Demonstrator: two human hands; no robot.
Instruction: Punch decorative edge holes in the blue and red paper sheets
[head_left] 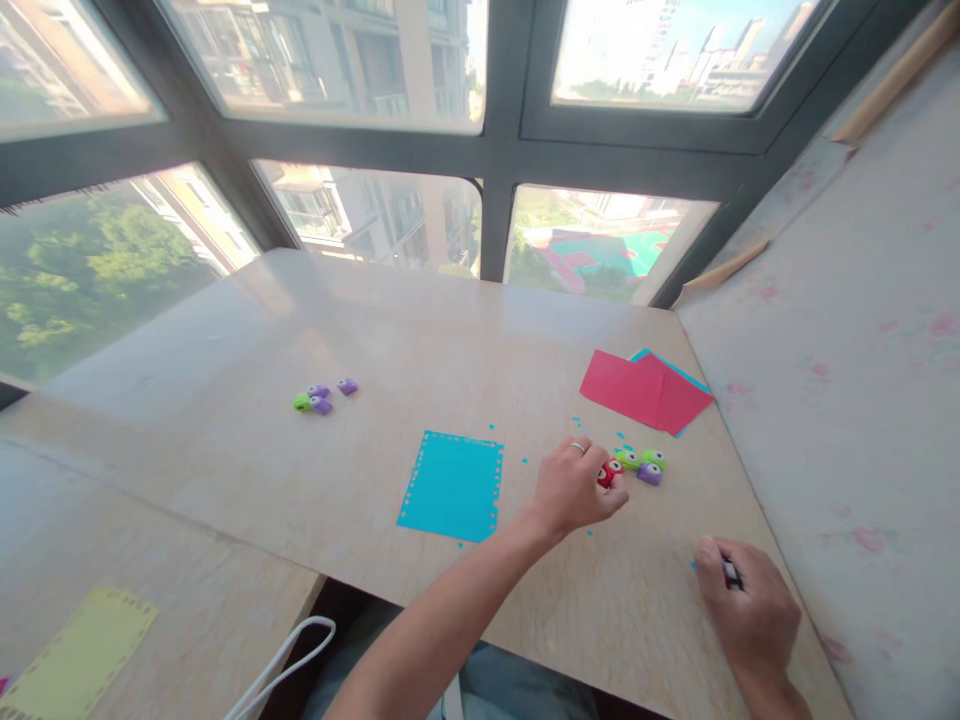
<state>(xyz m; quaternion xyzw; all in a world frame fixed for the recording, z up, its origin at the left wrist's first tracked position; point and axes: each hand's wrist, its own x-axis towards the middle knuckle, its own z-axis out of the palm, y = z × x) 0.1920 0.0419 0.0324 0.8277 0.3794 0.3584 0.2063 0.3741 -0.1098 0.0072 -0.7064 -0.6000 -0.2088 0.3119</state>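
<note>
Bright daylight thru windows [360, 60], sky [611, 40] blown out in pt; hazy glare on bench [255, 320], far L; dk shadow under near edge; wide-angle stretch at pic edges, detail sl. soft.

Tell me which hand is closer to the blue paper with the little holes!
Left. The left hand is just to the right of the blue paper; the right hand is much farther right and nearer the person, close to the flowery wall.

Open tabletop [442, 345] beyond blue sheet [451, 488], wall [862, 430] right
</note>
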